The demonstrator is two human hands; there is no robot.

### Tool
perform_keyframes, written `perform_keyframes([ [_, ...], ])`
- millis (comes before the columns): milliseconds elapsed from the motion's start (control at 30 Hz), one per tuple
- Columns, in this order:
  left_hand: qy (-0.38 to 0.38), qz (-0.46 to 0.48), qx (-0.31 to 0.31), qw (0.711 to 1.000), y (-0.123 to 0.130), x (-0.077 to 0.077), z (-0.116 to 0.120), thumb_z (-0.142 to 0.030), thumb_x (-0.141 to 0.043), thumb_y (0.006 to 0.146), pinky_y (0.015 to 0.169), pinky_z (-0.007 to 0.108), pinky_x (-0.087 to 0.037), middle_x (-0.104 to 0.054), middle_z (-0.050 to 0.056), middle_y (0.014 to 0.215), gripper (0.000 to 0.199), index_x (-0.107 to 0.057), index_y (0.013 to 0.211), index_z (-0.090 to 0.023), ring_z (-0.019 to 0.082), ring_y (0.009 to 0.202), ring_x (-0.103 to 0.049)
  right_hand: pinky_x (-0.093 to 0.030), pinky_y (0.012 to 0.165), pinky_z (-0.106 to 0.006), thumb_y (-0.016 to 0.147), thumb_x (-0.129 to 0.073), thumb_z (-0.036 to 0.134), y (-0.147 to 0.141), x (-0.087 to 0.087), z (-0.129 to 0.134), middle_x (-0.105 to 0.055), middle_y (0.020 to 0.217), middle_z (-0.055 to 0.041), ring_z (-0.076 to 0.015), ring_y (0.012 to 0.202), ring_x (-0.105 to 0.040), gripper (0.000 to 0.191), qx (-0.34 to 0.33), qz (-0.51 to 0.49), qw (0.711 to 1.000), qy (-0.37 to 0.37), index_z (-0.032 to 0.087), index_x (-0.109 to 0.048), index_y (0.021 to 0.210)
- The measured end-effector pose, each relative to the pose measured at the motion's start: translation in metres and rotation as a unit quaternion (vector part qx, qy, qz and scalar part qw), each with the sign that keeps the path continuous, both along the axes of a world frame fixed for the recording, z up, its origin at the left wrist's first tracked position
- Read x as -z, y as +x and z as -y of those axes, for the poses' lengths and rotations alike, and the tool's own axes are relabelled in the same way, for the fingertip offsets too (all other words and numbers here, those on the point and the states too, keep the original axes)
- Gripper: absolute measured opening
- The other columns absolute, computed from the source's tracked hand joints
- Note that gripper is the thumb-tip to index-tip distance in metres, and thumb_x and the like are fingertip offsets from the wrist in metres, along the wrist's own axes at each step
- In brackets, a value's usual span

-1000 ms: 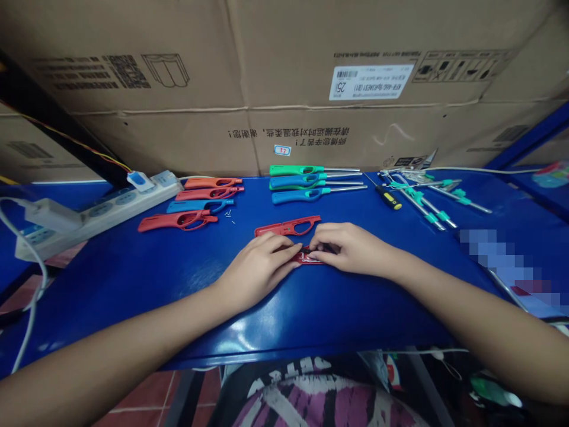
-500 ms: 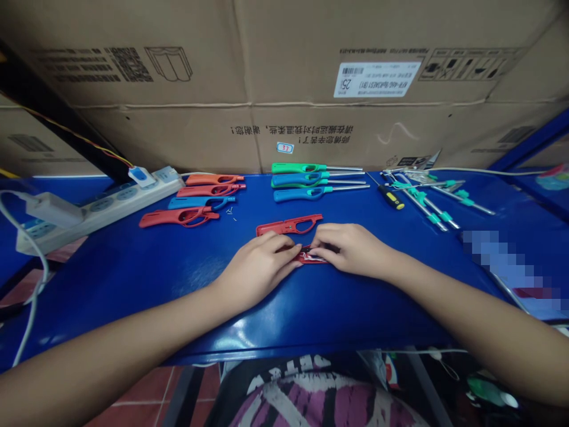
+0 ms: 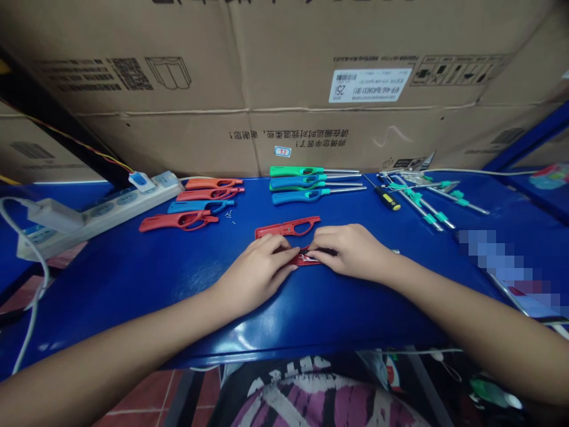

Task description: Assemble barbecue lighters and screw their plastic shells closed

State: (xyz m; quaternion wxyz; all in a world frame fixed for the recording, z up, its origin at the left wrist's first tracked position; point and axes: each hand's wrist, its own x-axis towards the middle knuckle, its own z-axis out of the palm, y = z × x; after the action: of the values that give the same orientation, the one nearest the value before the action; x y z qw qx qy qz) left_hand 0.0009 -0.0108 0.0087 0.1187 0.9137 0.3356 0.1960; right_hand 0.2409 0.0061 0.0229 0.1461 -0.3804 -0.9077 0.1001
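Observation:
My left hand (image 3: 260, 265) pinches the left end of a red lighter casing half (image 3: 306, 261) lying open side up on the blue table. Thin white wires (image 3: 307, 258) show inside it. My right hand (image 3: 349, 251) is closed over its right end, thumb and forefinger pinching at the wires; exactly what lies between the fingertips is partly hidden. Just beyond my hands lies another red casing half (image 3: 287, 227), with its trigger loop to the right.
Several lighter bodies (image 3: 180, 220) lie at left beside small screws (image 3: 229, 214). Assembled lighters (image 3: 296, 197) with metal tubes are at the back. Further right are a screwdriver (image 3: 387, 198) and metal rods with green parts (image 3: 415, 198). A power strip (image 3: 120, 201) stands left; cardboard (image 3: 186, 136) backs the table.
The view has shifted slightly. Both hands stay at the red casing half, and the right fingers have moved only a little over the wires.

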Motion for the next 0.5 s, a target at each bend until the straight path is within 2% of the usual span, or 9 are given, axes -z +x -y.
perform_keyframes([
  [167, -0.07, 0.078, -0.027, 0.994, -0.0008, 0.0026, -0.0016, -0.022, -0.069, 0.092, 0.094, 0.042, -0.054, -0.066, 0.009, 0.11, 0.031, -0.067, 0.122, -0.017, 0.023, 0.103, -0.064, -0.043, 0.068, -0.025, 0.092, -0.068, 0.029, 0.0027, 0.0011, -0.0042, -0.07, 0.093, -0.0018, -0.0135, 0.077, -0.062, 0.01, 0.014, -0.088, 0.994, -0.068, 0.02, -0.072, 0.09],
  [333, -0.124, 0.124, -0.046, 0.983, -0.0004, 0.0067, -0.004, -0.019, -0.072, 0.088, 0.094, 0.037, -0.054, -0.067, 0.007, 0.109, 0.032, -0.069, 0.12, -0.018, 0.02, 0.1, -0.066, -0.043, 0.068, -0.025, 0.086, -0.075, 0.036, 0.0013, 0.0026, -0.0045, -0.066, 0.102, -0.0032, -0.0139, 0.08, -0.059, 0.026, 0.054, -0.114, 0.988, -0.087, 0.021, -0.069, 0.106],
  [500, -0.136, 0.148, -0.037, 0.979, 0.0011, 0.0067, -0.0043, -0.019, -0.071, 0.087, 0.092, 0.035, -0.053, -0.069, 0.007, 0.106, 0.029, -0.07, 0.116, -0.017, 0.02, 0.097, -0.067, -0.044, 0.072, -0.026, 0.086, -0.074, 0.031, -0.0007, 0.0049, -0.0054, -0.071, 0.092, -0.0027, -0.0155, 0.084, -0.063, 0.017, 0.038, -0.132, 0.981, -0.136, 0.02, -0.073, 0.099],
])
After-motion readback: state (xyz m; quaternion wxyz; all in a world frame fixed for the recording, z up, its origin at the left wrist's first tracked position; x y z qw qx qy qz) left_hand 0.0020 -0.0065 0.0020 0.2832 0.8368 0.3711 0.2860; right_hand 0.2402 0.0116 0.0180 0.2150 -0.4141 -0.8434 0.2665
